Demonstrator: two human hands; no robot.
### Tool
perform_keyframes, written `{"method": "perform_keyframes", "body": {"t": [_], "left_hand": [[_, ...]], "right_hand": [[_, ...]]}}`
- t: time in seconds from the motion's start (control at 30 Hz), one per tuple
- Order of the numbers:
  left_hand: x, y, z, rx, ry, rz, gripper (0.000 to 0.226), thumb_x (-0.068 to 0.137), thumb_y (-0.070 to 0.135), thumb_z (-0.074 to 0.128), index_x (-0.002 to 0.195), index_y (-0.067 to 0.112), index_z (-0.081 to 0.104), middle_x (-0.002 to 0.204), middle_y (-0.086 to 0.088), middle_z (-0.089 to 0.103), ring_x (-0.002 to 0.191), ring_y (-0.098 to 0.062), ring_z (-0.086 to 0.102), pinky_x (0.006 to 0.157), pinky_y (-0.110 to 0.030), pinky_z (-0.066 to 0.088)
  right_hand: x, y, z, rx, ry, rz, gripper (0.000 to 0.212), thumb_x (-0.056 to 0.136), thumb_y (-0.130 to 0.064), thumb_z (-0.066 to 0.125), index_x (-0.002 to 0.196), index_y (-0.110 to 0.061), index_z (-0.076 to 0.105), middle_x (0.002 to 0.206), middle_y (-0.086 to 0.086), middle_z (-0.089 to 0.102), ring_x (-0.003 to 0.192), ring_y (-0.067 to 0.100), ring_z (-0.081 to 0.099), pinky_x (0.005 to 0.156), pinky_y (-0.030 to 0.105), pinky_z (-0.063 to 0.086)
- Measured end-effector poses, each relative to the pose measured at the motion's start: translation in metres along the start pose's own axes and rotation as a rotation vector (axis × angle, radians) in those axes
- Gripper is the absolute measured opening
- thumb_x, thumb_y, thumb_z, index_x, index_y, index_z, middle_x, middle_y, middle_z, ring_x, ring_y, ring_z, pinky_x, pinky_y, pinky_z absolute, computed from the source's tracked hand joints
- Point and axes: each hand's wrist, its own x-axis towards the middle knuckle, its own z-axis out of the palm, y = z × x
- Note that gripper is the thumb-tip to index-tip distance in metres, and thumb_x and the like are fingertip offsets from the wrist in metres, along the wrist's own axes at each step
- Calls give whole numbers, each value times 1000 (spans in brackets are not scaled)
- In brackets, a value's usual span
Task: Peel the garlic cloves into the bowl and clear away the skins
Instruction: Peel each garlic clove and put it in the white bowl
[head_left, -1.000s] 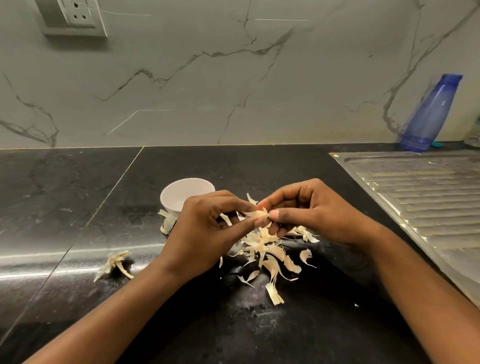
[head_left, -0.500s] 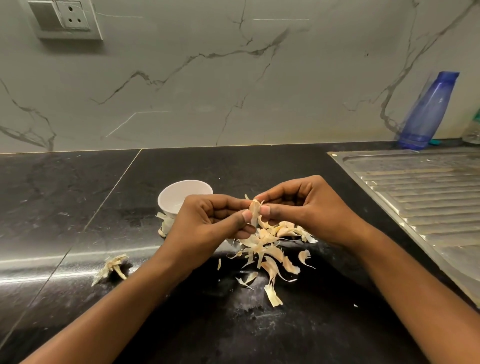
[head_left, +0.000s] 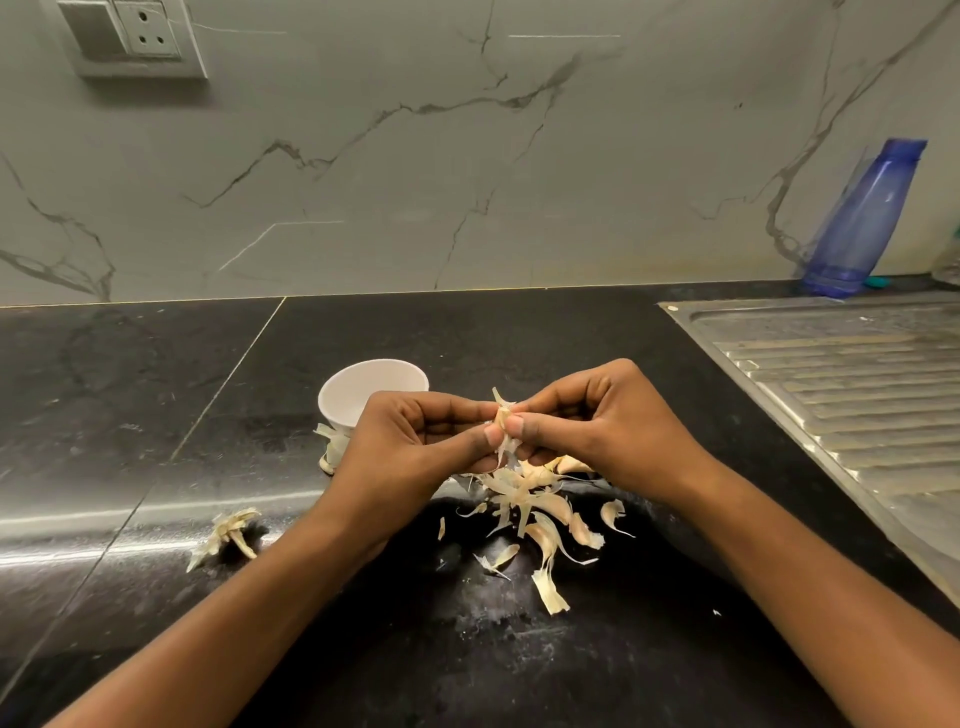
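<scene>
Your black counter (head_left: 156, 389) carries everything, with the steel drainboard (head_left: 841, 395) hemming its right side and open room to the left. Your left hand (head_left: 410, 447) and right hand (head_left: 602, 431) meet above it. The white bowl (head_left: 363, 384) sits just behind your left knuckles, probably for a short drop. The skin pile (head_left: 535, 509) lies directly below, catching peel from the garlic clove (head_left: 503, 418) pinched between both thumbs and forefingers.

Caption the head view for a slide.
Peeling: left hand and right hand pinch a garlic clove over loose skins on a black counter, white bowl behind them.
</scene>
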Motion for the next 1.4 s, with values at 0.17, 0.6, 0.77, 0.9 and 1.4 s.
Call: {"method": "perform_keyframes", "body": {"t": [0.17,0.6,0.77,0.9,1.4], "left_hand": [[0,-1,2,16,22,24,19,84,0,80,103,1,79,90,-15,81,83,-30,81,75,-29,65],[-2,3,1,-8,46,33,21,83,0,79,103,1,79,90,-15,81,82,-31,80,76,-31,66],[-3,1,2,20,38,29,19,84,-3,79,103,2,80,90,-14,81,82,-30,80,76,-30,66],[-3,1,4,11,51,51,18,83,-5,79,100,3,80,88,-14,81,80,-30,80,75,-30,66],[1,7,-3,-181,22,-125,24,92,-3,67,115,-1,74,103,-20,80,89,-30,80,81,-31,65]], "right_hand": [[-2,2,8,-54,56,-41,13,91,-16,83,101,-8,84,84,5,82,76,22,80,71,30,65],[-3,0,6,37,29,-43,24,83,-20,83,103,-7,83,92,7,83,83,27,81,78,37,67],[-4,0,4,45,4,-9,24,81,-19,85,102,-6,84,92,8,83,83,28,81,77,33,66],[-4,2,9,26,81,-55,12,86,-7,84,98,-5,84,86,8,82,77,26,81,70,29,65],[2,1,1,-60,79,-90,32,91,16,63,99,-6,83,90,5,82,84,22,80,75,29,65]]}}
